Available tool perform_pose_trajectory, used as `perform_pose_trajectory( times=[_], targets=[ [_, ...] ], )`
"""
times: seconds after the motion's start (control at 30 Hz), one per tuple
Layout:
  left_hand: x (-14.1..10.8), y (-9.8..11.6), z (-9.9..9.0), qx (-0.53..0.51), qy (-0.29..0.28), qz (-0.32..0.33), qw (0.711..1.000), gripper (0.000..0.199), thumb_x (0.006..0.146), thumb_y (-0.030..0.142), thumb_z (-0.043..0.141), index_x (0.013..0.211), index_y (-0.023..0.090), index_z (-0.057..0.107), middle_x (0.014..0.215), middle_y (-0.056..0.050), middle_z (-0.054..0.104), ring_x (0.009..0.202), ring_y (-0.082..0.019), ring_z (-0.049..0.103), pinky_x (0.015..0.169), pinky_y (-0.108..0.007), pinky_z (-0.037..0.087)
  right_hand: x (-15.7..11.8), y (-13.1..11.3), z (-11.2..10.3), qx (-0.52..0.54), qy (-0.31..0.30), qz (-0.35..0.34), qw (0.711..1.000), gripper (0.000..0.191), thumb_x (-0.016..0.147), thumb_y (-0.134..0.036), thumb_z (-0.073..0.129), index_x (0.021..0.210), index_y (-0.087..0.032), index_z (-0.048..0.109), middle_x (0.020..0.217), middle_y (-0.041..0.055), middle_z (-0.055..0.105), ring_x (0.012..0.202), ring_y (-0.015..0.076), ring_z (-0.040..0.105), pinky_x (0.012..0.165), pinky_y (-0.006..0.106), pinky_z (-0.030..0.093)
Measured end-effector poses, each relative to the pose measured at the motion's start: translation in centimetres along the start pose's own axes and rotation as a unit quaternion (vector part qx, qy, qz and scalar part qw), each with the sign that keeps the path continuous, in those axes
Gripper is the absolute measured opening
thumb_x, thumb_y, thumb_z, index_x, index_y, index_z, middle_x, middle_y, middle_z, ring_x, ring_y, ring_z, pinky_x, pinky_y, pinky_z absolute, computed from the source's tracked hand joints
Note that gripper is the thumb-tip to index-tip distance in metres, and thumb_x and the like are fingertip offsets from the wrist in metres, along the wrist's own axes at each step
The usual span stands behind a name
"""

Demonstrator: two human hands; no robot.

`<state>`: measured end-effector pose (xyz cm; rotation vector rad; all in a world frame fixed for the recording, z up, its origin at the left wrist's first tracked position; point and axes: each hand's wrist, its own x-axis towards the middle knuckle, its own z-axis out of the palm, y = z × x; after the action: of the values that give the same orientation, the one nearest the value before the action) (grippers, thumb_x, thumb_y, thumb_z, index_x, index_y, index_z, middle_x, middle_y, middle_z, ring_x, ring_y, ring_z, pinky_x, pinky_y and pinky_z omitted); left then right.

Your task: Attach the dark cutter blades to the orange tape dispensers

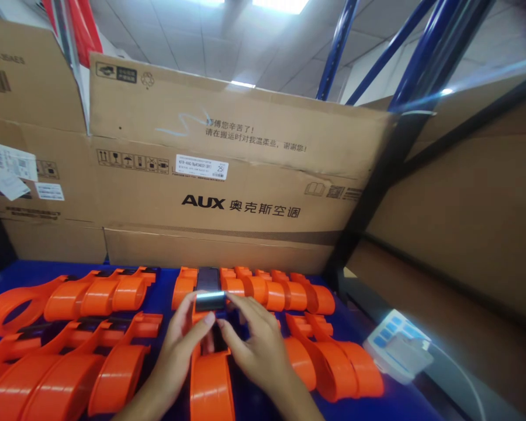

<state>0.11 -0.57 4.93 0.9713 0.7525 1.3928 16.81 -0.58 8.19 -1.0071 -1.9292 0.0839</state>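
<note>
My left hand (pixel 184 336) and my right hand (pixel 256 342) are both closed around the head of one orange tape dispenser (pixel 211 383) at the front middle. Its round hub points toward me. Across its top, between my fingers, sits a dark, shiny strip with a toothed edge, the cutter blade (pixel 210 300). My left thumb lies just below the strip, while my right thumb and forefinger pinch its right side. Parts of the dispenser are hidden by my fingers. Just beyond them lies a dark rectangular object (pixel 208 278), partly covered.
More orange tape dispensers stand in rows on the blue surface, left (pixel 65 380) and right (pixel 337 362). A white power strip (pixel 397 339) with a plugged-in charger and cable is at the right edge. Behind stands a cardboard wall (pixel 245 187), with a dark rack post (pixel 377 158) at its right.
</note>
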Motion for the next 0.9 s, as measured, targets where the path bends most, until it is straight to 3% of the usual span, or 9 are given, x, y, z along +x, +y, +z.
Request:
perform_pose_trajectory(
  times=[0.1, 0.3, 0.6, 0.83, 0.9],
  targets=[
    [0.3, -0.2, 0.0, 0.01, -0.006, -0.009, 1.0, 0.05, 0.084, 0.042, 0.079, 0.125, 0.023, 0.058, 0.069, 0.004, 0.064, 0.053, -0.011, 0.056, 0.054, -0.023, 0.048, -0.1, 0.2, 0.3, -0.01, 0.004, -0.022, 1.0, 0.038, 0.094, -0.021, 0.061, 0.132, -0.019, 0.062, 0.103, 0.0111, 0.075, 0.092, 0.0265, 0.07, 0.082, 0.039, 0.059],
    [0.8, 0.2, 0.0, 0.017, -0.013, 0.002, 1.0, 0.042, 0.08, 0.04, 0.083, 0.112, 0.022, 0.064, 0.063, 0.008, 0.056, 0.041, -0.003, 0.037, 0.042, -0.016, 0.032, -0.3, 0.7, 0.6, -0.029, -0.033, -0.037, 0.998, 0.032, 0.096, -0.021, 0.055, 0.127, -0.016, 0.063, 0.099, 0.0129, 0.073, 0.089, 0.0272, 0.069, 0.075, 0.039, 0.058],
    [0.9, -0.1, -0.3, 0.009, -0.031, 0.001, 0.999, 0.039, 0.081, 0.038, 0.083, 0.111, 0.022, 0.065, 0.06, 0.009, 0.051, 0.041, -0.003, 0.035, 0.042, -0.017, 0.031, -0.1, 1.3, 0.7, -0.038, -0.05, -0.045, 0.997, 0.028, 0.096, -0.019, 0.055, 0.122, -0.018, 0.065, 0.098, 0.0117, 0.071, 0.087, 0.0257, 0.068, 0.074, 0.037, 0.059],
    [1.4, 0.0, -0.5, -0.021, 0.018, -0.016, 0.999, 0.041, 0.081, 0.042, 0.082, 0.111, 0.021, 0.064, 0.052, 0.01, 0.046, 0.044, -0.005, 0.035, 0.046, -0.017, 0.03, 0.3, 1.4, 0.2, -0.053, -0.065, -0.065, 0.994, 0.045, 0.098, -0.024, 0.058, 0.143, -0.019, 0.056, 0.117, 0.0126, 0.074, 0.101, 0.0278, 0.069, 0.092, 0.044, 0.059],
    [1.5, 0.0, -0.6, -0.023, 0.031, -0.016, 0.999, 0.038, 0.081, 0.043, 0.082, 0.106, 0.021, 0.064, 0.052, 0.01, 0.047, 0.044, -0.005, 0.035, 0.046, -0.018, 0.03, 0.3, 1.3, 0.2, -0.068, -0.077, -0.078, 0.992, 0.052, 0.097, -0.02, 0.055, 0.149, -0.019, 0.051, 0.119, 0.0122, 0.074, 0.098, 0.0273, 0.07, 0.091, 0.045, 0.059]
  ],
)
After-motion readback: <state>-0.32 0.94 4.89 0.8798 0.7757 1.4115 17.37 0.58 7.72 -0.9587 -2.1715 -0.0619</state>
